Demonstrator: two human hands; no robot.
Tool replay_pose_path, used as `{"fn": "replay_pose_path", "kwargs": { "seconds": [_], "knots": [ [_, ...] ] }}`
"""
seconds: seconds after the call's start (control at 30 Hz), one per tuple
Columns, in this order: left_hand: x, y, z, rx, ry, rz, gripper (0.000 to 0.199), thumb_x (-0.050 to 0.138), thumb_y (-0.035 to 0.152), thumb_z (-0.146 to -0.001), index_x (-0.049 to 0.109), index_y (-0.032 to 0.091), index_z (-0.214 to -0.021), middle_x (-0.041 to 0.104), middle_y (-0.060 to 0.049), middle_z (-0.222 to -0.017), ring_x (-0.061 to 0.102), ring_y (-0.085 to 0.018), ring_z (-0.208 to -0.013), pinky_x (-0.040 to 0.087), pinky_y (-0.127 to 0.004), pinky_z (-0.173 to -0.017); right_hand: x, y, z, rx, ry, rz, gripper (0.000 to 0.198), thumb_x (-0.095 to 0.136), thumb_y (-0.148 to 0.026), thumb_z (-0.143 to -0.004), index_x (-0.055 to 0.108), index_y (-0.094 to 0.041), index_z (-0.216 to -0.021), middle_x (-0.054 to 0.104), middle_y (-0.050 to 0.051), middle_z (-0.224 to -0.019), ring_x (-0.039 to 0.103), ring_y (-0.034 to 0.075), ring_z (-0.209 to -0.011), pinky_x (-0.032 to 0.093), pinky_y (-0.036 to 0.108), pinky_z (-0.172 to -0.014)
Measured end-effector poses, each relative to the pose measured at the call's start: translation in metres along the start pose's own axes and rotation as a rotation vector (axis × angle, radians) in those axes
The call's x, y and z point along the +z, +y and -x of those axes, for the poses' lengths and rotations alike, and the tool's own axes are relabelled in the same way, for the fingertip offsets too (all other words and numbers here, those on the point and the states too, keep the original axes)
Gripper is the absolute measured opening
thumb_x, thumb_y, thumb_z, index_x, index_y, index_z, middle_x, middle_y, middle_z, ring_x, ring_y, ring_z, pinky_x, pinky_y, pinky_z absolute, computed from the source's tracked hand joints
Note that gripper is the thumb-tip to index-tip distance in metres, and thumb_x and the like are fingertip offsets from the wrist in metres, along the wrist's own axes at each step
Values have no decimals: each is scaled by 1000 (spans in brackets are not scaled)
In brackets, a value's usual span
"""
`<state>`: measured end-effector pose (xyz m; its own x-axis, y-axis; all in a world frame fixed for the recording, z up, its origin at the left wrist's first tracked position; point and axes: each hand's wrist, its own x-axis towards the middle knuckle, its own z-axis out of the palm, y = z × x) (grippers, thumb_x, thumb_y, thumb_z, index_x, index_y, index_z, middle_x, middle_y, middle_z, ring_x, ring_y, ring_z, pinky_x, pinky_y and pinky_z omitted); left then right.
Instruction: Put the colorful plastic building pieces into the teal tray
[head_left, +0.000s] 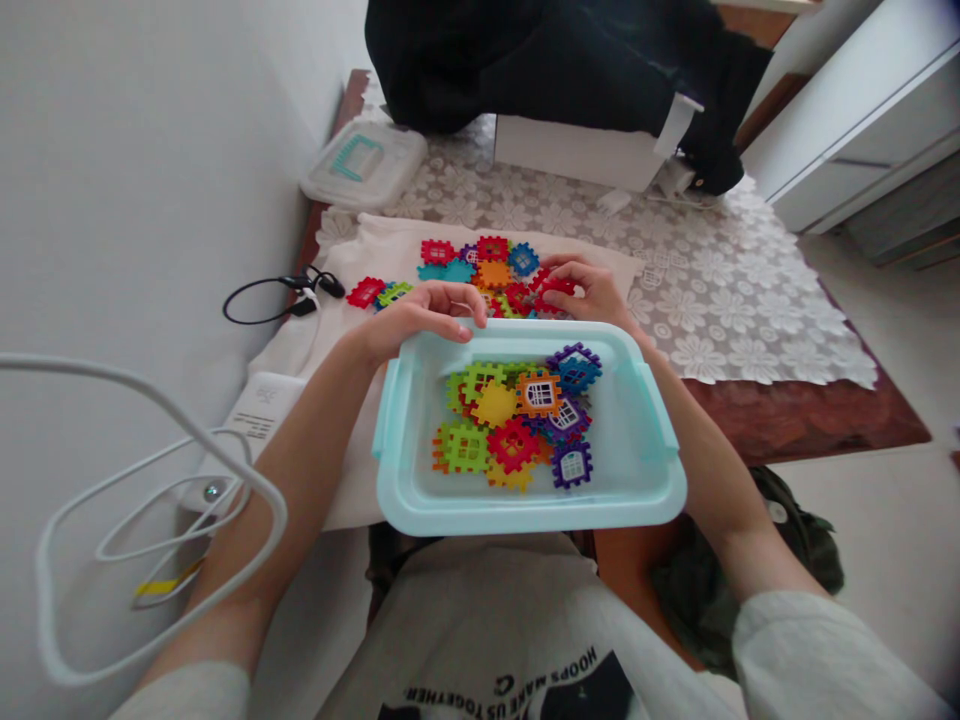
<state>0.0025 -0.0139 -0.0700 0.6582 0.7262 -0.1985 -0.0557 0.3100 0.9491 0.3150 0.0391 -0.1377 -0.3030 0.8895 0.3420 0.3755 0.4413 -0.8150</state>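
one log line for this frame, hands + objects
left hand: resting on bin far rim | right hand: pinching red block over block pile | bin: holds blocks | lid: off, far left

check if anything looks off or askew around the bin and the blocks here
Mostly tidy. The pale blue bin hangs partly over the table's near edge, toward the person's lap, steadied at its far rim by the left hand. The right hand grips a red block at the loose pile. A white cable loops untidily at left.
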Motion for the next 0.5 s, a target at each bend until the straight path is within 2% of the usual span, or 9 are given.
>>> {"fn": "replay_pose_path", "kwargs": {
  "seconds": [0.1, 0.23, 0.3, 0.37, 0.43, 0.5],
  "knots": [
    [1, 1, 0, -6, 1, 10, 24, 91, 17, -63, 76, 17, -83, 75, 0, -79, 65, -11, -63, 50, -18, -56, -1, -4, 1, 19, -41, 97, 11, 79, -30, -83, 72, -27, -92, 80, 5, -118, 71, 30, -122, 50, 54, -120],
    [3, 2, 1, 12, -6, 25, 24, 91, 16, -62, 77, 17, -82, 74, 1, -76, 63, -10, -61, 48, -17, -54, 1, -8, 2, 41, -24, 358, 18, 75, -28, -84, 76, -29, -102, 81, 4, -116, 70, 34, -124, 23, 71, -132],
    [3, 3, 1, 9, -4, 22, 24, 91, 15, -62, 76, 17, -81, 73, 1, -74, 61, -9, -59, 46, -17, -52, 2, -9, 3, 34, 26, 417, 17, 74, -29, -85, 77, -28, -103, 81, 4, -115, 69, 35, -128, 16, 74, -133],
    [3, 3, 0, 5, 3, 13, 24, 91, 15, -62, 76, 16, -81, 73, 1, -74, 61, -10, -59, 46, -17, -51, 3, -8, 2, 30, 105, 399, 15, 73, -32, -88, 76, -28, -102, 81, 4, -110, 71, 34, -124, 23, 74, -131],
    [3, 4, 0, 7, 3, 7, 25, 91, 15, -61, 76, 16, -81, 73, 0, -74, 62, -10, -59, 46, -17, -51, 2, -5, 2, 35, 172, 278, 17, 73, -39, -90, 75, -27, -101, 79, 4, -105, 73, 31, -114, 41, 66, -124],
    [4, 5, 0, 14, -1, 8, 24, 91, 15, -61, 76, 16, -80, 71, 1, -71, 60, -9, -57, 45, -16, -50, 1, -2, 0, 54, 207, 71, 27, 75, -51, -89, 72, -27, -102, 78, 5, -102, 74, 28, -102, 58, 54, -108]
  ]
}}
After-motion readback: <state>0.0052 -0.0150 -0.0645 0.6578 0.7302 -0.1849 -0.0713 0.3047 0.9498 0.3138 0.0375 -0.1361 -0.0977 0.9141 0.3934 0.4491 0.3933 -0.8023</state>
